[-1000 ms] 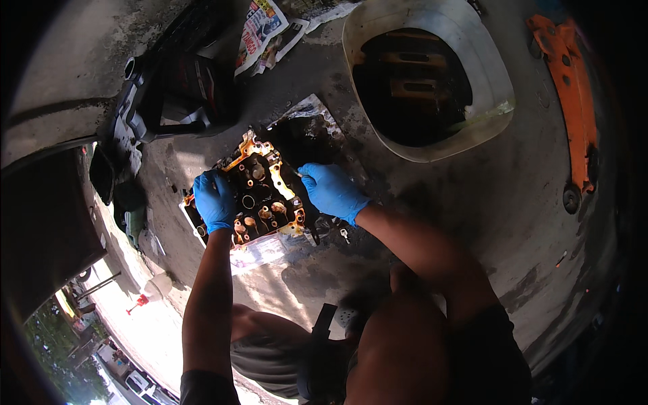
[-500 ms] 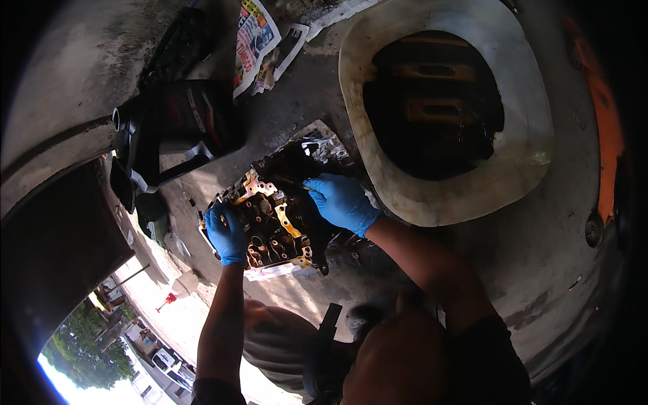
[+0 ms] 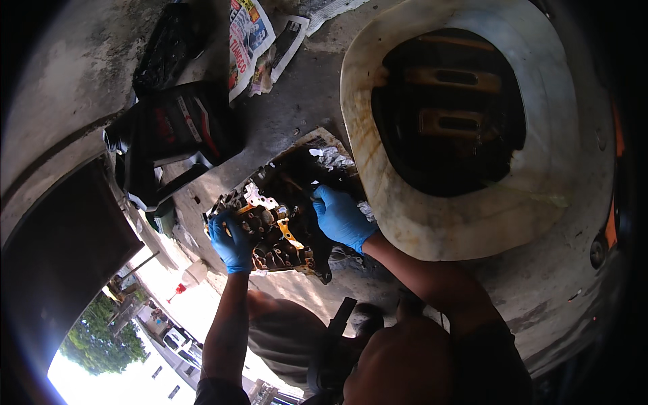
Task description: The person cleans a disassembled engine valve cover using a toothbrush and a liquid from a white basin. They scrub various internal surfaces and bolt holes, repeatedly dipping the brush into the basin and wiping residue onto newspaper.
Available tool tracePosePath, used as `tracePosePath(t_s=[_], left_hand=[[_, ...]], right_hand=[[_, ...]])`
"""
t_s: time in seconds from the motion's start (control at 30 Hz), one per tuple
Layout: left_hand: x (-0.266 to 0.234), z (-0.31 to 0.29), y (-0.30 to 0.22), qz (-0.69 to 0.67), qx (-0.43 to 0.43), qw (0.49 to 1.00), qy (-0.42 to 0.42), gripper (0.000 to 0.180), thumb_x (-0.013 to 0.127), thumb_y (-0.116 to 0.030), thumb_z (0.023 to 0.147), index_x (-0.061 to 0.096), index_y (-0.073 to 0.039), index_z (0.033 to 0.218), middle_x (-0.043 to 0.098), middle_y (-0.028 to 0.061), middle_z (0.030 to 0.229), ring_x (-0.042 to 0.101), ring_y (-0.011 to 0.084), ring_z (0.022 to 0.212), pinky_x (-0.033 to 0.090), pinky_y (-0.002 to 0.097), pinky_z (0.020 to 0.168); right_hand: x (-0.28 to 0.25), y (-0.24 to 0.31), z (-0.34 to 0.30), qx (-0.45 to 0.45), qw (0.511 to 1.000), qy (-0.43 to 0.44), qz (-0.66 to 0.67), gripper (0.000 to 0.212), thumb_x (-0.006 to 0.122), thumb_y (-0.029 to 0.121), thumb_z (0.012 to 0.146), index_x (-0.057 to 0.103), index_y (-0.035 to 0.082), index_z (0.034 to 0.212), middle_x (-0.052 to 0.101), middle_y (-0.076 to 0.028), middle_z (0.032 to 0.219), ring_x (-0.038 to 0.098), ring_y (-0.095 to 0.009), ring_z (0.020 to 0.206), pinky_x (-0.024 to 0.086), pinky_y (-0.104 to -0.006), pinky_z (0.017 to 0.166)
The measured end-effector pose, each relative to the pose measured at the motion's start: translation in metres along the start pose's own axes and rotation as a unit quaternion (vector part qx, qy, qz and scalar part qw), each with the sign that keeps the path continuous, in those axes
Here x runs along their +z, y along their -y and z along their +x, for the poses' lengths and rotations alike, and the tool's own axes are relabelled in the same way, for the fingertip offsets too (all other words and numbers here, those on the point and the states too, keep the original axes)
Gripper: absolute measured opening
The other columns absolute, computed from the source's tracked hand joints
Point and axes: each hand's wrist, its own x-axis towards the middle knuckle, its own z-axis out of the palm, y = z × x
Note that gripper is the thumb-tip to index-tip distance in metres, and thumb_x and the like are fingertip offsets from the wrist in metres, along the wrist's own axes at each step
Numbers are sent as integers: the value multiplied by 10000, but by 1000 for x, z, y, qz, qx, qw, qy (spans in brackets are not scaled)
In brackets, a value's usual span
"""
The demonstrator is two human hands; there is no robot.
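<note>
A grimy metal engine cylinder head (image 3: 287, 233) lies on oil-stained paper on the ground, its top face showing bores and bright brassy patches. My left hand (image 3: 230, 244), in a blue glove, grips its left edge with the fingers curled over the rim. To the right of the cylinder head is my right hand (image 3: 343, 217), gloved in blue too. Its fingers are pinched together on a thin rod-like tool (image 3: 291, 182), which points toward the far side of the cylinder head. The dark shadow there hides the tool's tip and its exact kind.
A cut-open whitish plastic container (image 3: 361, 121) with dark liquid and slotted metal parts stands far right. A black oil jug (image 3: 175, 131) lies far left, near torn newspaper (image 3: 248, 44) and a dark part (image 3: 165, 50). Something orange (image 3: 613, 223) shows at the right edge.
The view has shifted slightly, so the ground objects sit a little differently in the picture. My left hand stays at the cylinder head's edge; my right hand stays beside it, still pinching the tool.
</note>
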Motion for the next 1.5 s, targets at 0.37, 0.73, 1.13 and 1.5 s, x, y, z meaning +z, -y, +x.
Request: tracePosePath(t_s=[0.37, 0.73, 1.13, 1.5], left_hand=[[1, -1, 1, 13, 12, 1000, -4, 112, 541, 19, 916, 634, -30, 957, 641, 123, 888, 615, 291, 822, 487, 382, 796], [0, -1, 1, 21, 14, 1000, -8, 122, 541, 6, 920, 644, -35, 971, 641, 130, 905, 619, 297, 854, 487, 387, 806], [-1, -1, 4, 16, 17, 1000, -6, 147, 513, 4, 939, 645, -19, 1000, 658, 127, 942, 635, 276, 894, 492, 365, 850], [-2, 1, -4, 12, 21, 1000, -8, 129, 519, -4, 937, 639, -17, 985, 648, 138, 922, 626, 299, 870, 489, 383, 836]], right_hand=[[-30, 35, 20, 9, 984, 171, -49, 89, 582, 81, 852, 643, 17, 859, 642, -232, 769, 628, -442, 706, 473, -489, 619], [-45, 101, 27, -75, 939, 186, -279, 111, 609, 132, 810, 689, 61, 779, 684, -149, 706, 705, -321, 678, 554, -450, 610], [-51, 69, 54, -141, 922, 183, -310, 82, 585, 95, 802, 663, 77, 819, 647, -143, 679, 667, -342, 649, 531, -461, 597], [-49, 92, 28, -108, 913, 229, -319, 68, 639, 130, 786, 679, 78, 772, 675, -101, 693, 703, -279, 669, 555, -401, 583]])
